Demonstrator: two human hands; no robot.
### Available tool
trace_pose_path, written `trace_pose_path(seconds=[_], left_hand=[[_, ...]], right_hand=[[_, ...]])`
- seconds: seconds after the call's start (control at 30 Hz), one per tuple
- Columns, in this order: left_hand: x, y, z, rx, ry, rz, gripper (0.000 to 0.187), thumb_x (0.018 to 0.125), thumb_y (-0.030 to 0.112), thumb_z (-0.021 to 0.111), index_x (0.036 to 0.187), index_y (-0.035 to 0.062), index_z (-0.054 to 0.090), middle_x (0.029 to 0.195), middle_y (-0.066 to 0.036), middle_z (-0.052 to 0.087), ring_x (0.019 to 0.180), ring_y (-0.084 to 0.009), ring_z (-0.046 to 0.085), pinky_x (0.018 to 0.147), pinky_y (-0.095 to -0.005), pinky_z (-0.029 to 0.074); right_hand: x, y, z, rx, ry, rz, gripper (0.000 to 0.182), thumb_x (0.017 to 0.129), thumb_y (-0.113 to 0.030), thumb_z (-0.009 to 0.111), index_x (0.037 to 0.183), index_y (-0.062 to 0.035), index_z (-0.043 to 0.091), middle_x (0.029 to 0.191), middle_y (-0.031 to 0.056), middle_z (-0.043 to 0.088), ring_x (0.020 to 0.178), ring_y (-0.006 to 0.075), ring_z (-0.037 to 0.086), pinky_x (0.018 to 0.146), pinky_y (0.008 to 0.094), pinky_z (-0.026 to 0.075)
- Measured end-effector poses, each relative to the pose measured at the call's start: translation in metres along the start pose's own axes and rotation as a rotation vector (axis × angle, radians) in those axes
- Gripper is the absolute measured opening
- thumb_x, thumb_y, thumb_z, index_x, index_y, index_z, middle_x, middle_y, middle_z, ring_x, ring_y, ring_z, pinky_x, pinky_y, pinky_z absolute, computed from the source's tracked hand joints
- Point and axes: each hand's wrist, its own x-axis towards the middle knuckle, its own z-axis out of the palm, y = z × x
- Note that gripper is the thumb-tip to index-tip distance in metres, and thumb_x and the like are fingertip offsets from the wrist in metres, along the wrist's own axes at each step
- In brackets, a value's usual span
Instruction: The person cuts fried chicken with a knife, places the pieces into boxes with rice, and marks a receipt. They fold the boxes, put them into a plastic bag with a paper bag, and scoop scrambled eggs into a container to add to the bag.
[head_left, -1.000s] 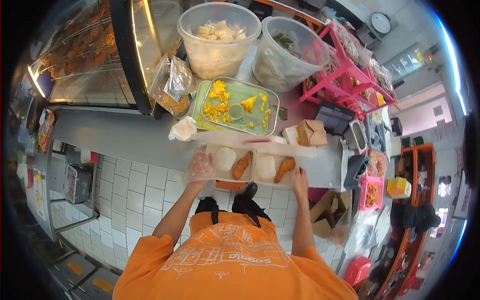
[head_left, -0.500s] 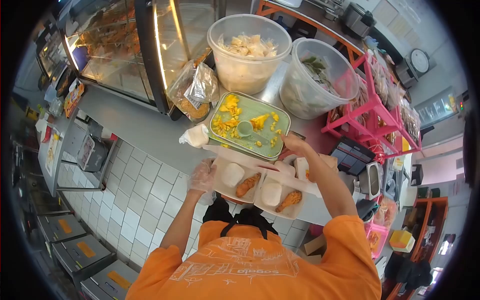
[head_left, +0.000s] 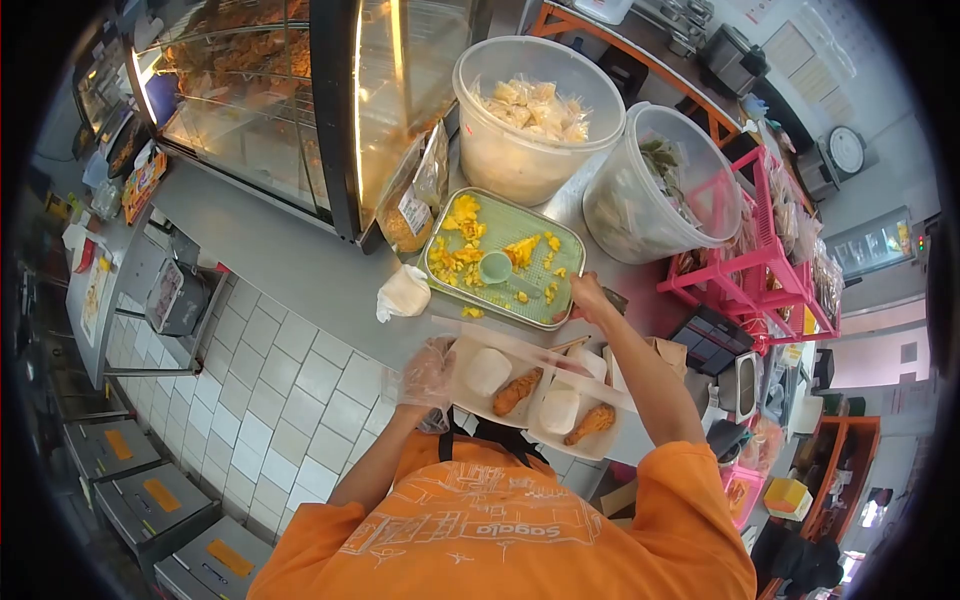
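Note:
My left hand [head_left: 428, 380], in a clear plastic glove, closes on the left end of an open paper food box [head_left: 462, 392]. Inside lie a white rounded block, apparently rice [head_left: 488, 372], and a fried chicken piece [head_left: 518, 392]. Beside it, a second open box [head_left: 590, 447] holds another white block [head_left: 558, 411] and a fried drumstick [head_left: 590, 424]. My bare right hand [head_left: 592, 298] grips the near right corner of a green tray [head_left: 545, 312]. Yellow food scraps [head_left: 462, 220] and a pale green scoop [head_left: 495, 267] lie on the tray.
Behind the tray stand two clear buckets, one with bagged pale food [head_left: 535, 165], one with leafy contents [head_left: 650, 210]. A lit glass display case [head_left: 250, 120] is at left, a pink rack [head_left: 765, 235] at right. A white wrapped bundle [head_left: 403, 292] sits by the counter's edge.
The view has shifted, so the buckets and boxes appear farther right. My left hand stays at the box's left end; my right hand remains at the tray's corner.

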Motion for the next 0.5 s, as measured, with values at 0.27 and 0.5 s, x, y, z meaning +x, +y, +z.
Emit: trace_pose_path(seconds=[0.27,0.5], left_hand=[[0.001,0.001,0.004,0.100,-0.017,-0.032,0.029,0.098,0.023,0.053,0.119,0.0041,0.060,0.110,-0.022,0.063,0.104,-0.0422,0.059,0.089,-0.0508,0.048],[-0.006,0.011,-0.010,-0.039,-0.109,-0.014,0.039,0.097,0.027,0.057,0.126,0.0007,0.057,0.109,-0.021,0.063,0.100,-0.0359,0.062,0.089,-0.0451,0.049]], right_hand=[[0.037,-0.006,0.007,0.006,-0.083,0.039,0.076,0.101,-0.030,0.050,0.149,0.0076,0.004,0.138,0.0368,0.041,0.093,0.0518,0.066,0.056,0.0598,0.062],[-0.133,-0.026,-0.090,-0.125,0.101,-0.522,0.043,0.106,-0.034,0.044,0.136,-0.0036,0.051,0.100,0.0130,0.071,0.078,0.0160,0.070,0.060,0.0275,0.055]])
